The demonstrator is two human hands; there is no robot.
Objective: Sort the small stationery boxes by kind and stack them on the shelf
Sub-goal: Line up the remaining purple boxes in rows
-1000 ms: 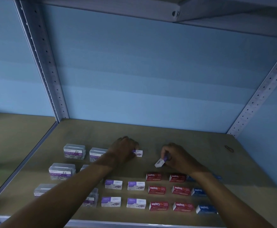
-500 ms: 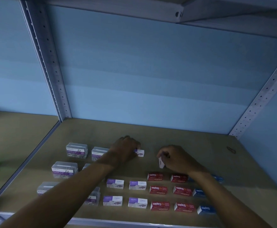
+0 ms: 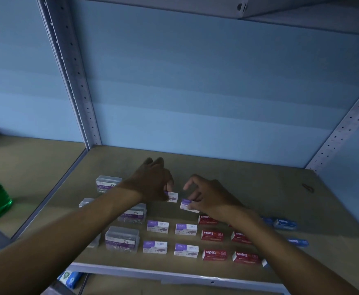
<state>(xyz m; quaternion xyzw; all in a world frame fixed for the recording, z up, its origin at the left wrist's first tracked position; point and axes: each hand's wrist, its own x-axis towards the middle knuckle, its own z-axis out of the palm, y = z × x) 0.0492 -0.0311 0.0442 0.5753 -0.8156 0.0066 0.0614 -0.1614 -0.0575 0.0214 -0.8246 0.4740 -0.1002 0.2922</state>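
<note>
Fingers (image 3: 170, 186) of the left hand (image 3: 153, 182) pinch one purple staple box (image 3: 172, 196); the right hand (image 3: 208, 194) grips another (image 3: 186, 205).
Both boxes sit mid-shelf (image 3: 248, 194), just beside each other, behind sorted rows of purple, red (image 3: 213, 234) and clear boxes (image 3: 122, 238).

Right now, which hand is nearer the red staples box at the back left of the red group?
Right. The right hand hovers just behind the red staples box, almost over it; the left hand sits farther left, pinching a purple-and-white box.
</note>
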